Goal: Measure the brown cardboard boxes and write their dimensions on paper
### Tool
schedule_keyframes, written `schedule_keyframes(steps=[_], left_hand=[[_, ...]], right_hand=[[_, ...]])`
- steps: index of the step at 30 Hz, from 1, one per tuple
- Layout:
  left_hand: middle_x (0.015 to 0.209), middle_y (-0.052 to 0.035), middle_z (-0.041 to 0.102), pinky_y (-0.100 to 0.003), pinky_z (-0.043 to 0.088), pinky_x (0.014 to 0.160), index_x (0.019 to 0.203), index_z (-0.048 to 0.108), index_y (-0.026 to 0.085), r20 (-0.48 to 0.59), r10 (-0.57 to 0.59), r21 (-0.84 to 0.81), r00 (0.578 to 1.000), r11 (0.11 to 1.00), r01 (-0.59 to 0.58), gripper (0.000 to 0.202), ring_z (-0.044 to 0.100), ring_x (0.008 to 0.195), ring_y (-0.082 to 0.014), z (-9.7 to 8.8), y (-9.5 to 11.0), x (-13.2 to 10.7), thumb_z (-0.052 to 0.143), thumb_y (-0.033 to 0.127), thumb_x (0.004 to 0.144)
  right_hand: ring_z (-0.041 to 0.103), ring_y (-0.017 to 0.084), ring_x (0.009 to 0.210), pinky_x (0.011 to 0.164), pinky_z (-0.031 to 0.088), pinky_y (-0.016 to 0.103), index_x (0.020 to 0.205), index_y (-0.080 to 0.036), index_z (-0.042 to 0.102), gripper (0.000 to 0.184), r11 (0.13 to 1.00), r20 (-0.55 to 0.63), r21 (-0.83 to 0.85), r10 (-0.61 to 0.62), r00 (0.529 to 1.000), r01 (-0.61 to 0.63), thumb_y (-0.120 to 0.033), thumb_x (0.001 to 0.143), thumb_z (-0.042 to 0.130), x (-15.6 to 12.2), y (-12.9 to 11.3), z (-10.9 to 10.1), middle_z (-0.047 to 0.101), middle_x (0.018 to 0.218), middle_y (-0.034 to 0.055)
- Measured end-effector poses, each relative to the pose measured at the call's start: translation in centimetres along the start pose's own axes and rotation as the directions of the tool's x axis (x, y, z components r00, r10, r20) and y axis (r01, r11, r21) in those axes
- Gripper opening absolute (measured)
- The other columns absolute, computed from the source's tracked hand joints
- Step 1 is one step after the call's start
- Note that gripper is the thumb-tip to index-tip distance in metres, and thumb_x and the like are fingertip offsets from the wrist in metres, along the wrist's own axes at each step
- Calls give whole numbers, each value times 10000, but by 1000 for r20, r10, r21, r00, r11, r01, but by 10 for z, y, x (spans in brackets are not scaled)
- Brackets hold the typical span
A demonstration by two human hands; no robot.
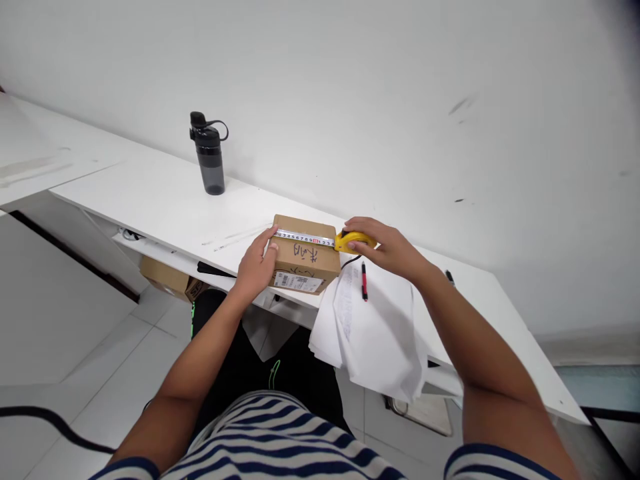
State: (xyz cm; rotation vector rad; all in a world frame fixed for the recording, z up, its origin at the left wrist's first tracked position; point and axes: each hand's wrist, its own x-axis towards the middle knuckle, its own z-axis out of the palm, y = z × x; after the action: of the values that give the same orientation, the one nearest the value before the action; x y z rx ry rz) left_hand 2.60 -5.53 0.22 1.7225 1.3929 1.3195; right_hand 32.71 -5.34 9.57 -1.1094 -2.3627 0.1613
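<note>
A small cardboard box (305, 257) with handwriting and a shipping label rests on the white desk (165, 200). A tape measure blade (305, 237) stretches across the box's far top edge. My left hand (256, 265) pinches the blade's end at the box's left corner and rests against the box. My right hand (383, 245) grips the yellow tape measure case (350, 241) at the box's right side.
A dark water bottle (209, 155) stands farther back on the desk by the wall. White papers (375, 320) with a red pen (364, 280) lie right of the box, hanging over the desk's edge. Another cardboard box (170, 279) sits on the floor below.
</note>
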Motion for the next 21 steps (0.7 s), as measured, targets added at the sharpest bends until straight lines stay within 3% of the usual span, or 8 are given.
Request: schedule_keyframes(steps=[9,13,17,21], left_hand=[[1527,-26,557,-428,369,1227,1462,552,268,-7,-23,-30,1000,999,23,510,513,1413,-242,3,0,1,426,332,972],[1525,-30,559,-430,368,1229,1460,553,256,-9,-12,-38,1000,999,12,512,514,1411,-243,4,1,1,427,329,969],[1543,-53,537,-417,347,1245,1476,532,215,0,-14,-28,1000,1000,14,527,493,1432,-235,6,1,3,403,320,975],[1595,-61,472,-465,298,1268,1509,490,236,59,38,103,998,994,-44,535,404,1504,-246,-1,1,6,381,350,998]], right_hand=[[605,281,1247,1053,509,500,1250,-277,606,296,1000,-15,-1,6,1000,-6,-349,975,523,-11,2,1,650,1321,94],[586,290,1268,1052,503,495,1338,-278,557,387,995,-4,-12,96,995,-96,-401,973,517,-11,3,2,604,1374,104],[602,315,1222,991,525,499,1446,-257,487,509,968,78,-103,236,969,-228,-429,967,484,-5,-4,-2,566,1409,134],[600,323,1157,988,502,500,1403,-210,540,487,967,110,-157,220,969,-201,-369,948,471,8,-19,-7,621,1272,151]])
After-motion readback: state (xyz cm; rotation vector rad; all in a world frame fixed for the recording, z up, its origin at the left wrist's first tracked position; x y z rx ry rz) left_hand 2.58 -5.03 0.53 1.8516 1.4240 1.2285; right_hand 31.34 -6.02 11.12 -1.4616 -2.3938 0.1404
